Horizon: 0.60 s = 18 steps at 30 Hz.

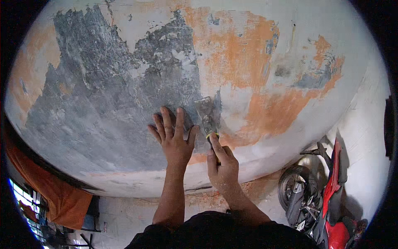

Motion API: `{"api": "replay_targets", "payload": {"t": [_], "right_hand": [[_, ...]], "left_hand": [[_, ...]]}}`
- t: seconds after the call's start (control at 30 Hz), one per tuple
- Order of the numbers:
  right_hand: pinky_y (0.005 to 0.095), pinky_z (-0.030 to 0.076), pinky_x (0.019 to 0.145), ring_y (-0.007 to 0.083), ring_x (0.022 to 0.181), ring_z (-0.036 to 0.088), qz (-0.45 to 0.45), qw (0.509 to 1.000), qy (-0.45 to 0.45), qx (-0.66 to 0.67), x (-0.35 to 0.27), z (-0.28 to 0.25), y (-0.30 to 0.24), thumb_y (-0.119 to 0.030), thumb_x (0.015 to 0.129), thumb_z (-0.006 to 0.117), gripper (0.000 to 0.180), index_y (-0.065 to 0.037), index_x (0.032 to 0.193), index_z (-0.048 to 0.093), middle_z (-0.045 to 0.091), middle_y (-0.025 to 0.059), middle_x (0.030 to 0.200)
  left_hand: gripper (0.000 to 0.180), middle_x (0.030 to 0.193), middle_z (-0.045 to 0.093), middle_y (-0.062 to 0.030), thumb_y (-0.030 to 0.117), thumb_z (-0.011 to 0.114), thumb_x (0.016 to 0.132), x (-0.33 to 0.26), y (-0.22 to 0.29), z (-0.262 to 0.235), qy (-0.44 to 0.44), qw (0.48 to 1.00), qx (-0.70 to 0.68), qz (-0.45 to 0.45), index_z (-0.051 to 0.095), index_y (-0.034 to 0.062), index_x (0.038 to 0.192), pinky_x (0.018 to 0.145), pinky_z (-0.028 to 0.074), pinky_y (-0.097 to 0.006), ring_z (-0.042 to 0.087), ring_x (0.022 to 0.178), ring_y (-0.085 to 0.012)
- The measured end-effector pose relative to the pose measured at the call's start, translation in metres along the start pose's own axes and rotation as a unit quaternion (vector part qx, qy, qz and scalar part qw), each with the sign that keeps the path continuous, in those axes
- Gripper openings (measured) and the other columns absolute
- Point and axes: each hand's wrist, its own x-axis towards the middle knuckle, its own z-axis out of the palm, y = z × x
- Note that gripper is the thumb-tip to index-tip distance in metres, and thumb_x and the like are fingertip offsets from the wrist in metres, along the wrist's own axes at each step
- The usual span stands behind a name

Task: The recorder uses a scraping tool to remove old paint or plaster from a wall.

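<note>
A wall [103, 112] fills most of the head view, with a large bared grey area, orange patches and remains of whitish paint. My left hand [174, 137] lies flat against the grey area, its fingers spread, holding nothing. Just right of it, my right hand [224, 166] grips the dark handle of a paint scraper [206, 114], its index finger stretched along the handle. The scraper has a yellow ring below its metal blade. Its blade is against the wall where grey meets white, beside a narrow grey strip.
A red and black motorcycle [331, 195] stands at the lower right, close to the side wall. Orange-brown cloth [62, 201] hangs at the lower left, near a bright barred window [23, 197]. Pale floor [128, 213] with orange flakes along the wall's foot shows below.
</note>
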Motion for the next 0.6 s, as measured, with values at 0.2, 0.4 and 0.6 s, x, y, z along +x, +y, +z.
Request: {"api": "replay_targets", "payload": {"t": [0.2,0.4,0.6], "right_hand": [[0.0353,0.046,0.057,0.0239,0.061,0.054,0.058,0.998,0.009,0.0,-0.008,0.0,-0.01,-0.01,0.099,0.059,0.051,-0.014,0.149,0.05,0.056,0.0143,0.075],[0.037,0.048,0.058,0.0252,0.062,0.058,0.078,0.996,0.027,-0.017,-0.008,-0.003,-0.018,-0.01,0.099,0.058,0.049,-0.011,0.148,0.05,0.058,0.0161,0.073],[0.0371,0.049,0.062,0.0254,0.065,0.057,0.1,0.995,0.008,0.01,0.019,-0.002,-0.028,-0.008,0.098,0.057,0.05,-0.009,0.148,0.05,0.06,0.0171,0.077]], "left_hand": [[0.08,0.167,0.012,-0.0179,0.049,0.071,0.09,-0.003,-0.003,-0.006,-0.06,0.997,0.013,0.042,0.036,0.0217,0.157,0.118,0.005,-0.069,0.006,0.152,-0.0472],[0.081,0.167,0.009,-0.0204,0.043,0.074,0.088,-0.002,0.003,-0.008,-0.102,0.994,-0.026,0.02,0.035,0.0269,0.157,0.114,0.002,-0.074,0.001,0.152,-0.05],[0.083,0.167,0.006,-0.0221,0.041,0.076,0.086,-0.003,-0.002,-0.01,-0.103,0.994,-0.013,0.019,0.035,0.0289,0.157,0.114,-0.001,-0.074,-0.001,0.151,-0.0519]]}}
